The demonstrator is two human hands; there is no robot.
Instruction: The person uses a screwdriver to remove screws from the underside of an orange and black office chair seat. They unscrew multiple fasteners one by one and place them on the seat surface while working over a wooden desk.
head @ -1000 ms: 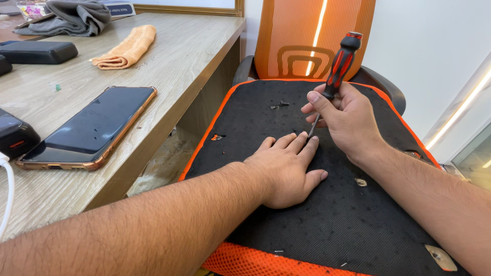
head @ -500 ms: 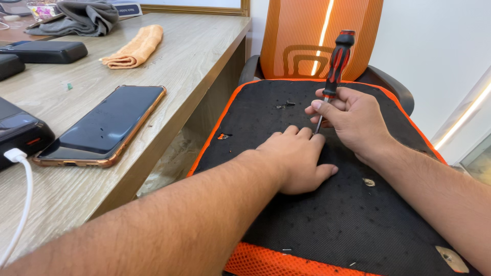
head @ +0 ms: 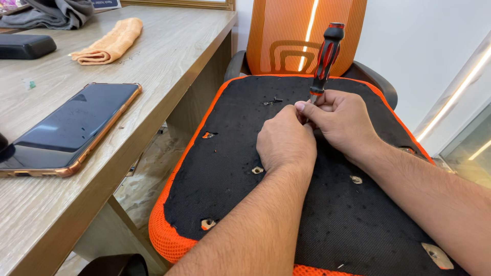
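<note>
An orange mesh chair seat lies upside down, its black fabric underside (head: 240,168) facing up. My right hand (head: 340,120) grips a red and black screwdriver (head: 326,53) held nearly upright, tip down against the underside. My left hand (head: 285,140) rests on the fabric right beside the tip, fingers curled against the right hand. The tip itself is hidden between the hands. Metal screw holes (head: 257,170) show in the fabric near my left wrist. Two small dark screws (head: 272,100) lie loose beyond the hands.
A wooden desk (head: 169,61) stands to the left with a phone in a copper case (head: 69,130), a folded orange cloth (head: 110,41), a black case (head: 25,46) and grey fabric (head: 51,13). The orange chair back (head: 286,30) stands behind the seat. A white wall is at right.
My left hand has lifted from lying flat on the fabric and its fingers have curled up against the screwdriver tip. The view has moved closer to the seat.
</note>
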